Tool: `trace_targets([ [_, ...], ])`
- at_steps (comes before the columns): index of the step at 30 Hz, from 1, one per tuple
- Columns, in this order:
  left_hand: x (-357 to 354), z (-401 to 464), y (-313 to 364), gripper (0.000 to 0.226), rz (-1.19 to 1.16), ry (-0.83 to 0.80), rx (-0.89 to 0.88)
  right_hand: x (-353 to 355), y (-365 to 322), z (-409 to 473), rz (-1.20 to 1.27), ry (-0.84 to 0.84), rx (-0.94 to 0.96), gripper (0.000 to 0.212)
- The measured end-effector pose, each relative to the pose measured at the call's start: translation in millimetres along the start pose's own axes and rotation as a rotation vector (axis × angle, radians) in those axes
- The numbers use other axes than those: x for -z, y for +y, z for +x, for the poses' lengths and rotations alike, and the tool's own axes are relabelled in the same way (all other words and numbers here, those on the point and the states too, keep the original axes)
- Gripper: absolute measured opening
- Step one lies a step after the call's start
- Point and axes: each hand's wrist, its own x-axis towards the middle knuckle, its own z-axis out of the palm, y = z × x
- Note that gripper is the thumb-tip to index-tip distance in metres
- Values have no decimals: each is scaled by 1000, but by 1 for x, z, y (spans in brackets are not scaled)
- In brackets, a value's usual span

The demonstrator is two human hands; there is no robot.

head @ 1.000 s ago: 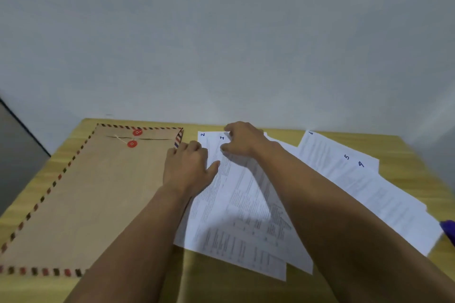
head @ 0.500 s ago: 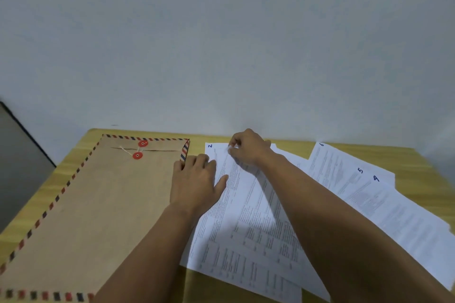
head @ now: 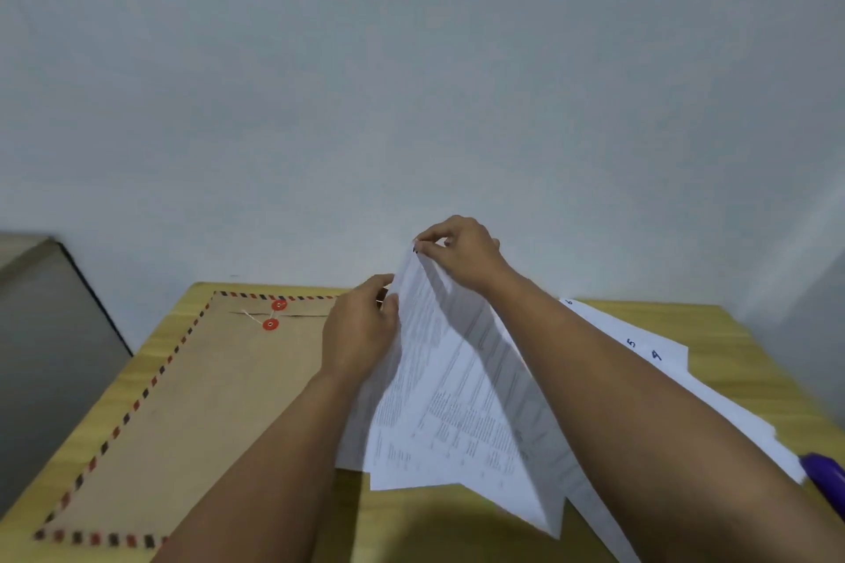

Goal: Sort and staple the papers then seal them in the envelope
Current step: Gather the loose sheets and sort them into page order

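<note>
Head view: right hand [head: 462,254] pinching far corner of white printed sheets [head: 457,384], lifted off yellow wooden table [head: 740,334]. Left hand [head: 361,329] touching sheets' left edge, fingers fairly straight, not clearly gripping. More numbered white pages [head: 649,357] flat at right, apart. Brown string-tie envelope with striped border [head: 183,402] flat at left, apparently closed. Purple object [head: 827,480] at right edge, possibly stapler, cannot tell. Sorting step, early. Next: order pages, square edges, staple.

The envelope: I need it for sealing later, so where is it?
The envelope lies flat on the left of the wooden table, beside the left hand, which rests at its right edge.
</note>
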Motion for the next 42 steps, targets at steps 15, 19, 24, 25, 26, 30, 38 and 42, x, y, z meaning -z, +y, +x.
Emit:
trace_targets([
  [15,145,-34,126,41,39,188,-358,131,-124,-84,408,93,138,18],
  [19,157,-53,132,47,120,140,-399,129,-123,-121,519,119,93,21],
  [24,149,-73,122,49,163,52,-413,103,-110,-150,624,115,50,24],
  [25,146,-75,117,48,174,41,-413,96,-106,-153,647,111,30,24],
  [26,142,-75,111,46,186,36,-410,88,-102,-156,680,105,6,25],
  [30,122,-74,80,43,200,14,-361,54,-83,-159,842,62,-76,26],
  [38,75,-67,-10,42,188,-69,-248,-11,-14,-121,377,-113,-176,29],
  [42,57,-51,-60,45,246,-94,-192,-42,20,-83,54,-159,-165,31],
])
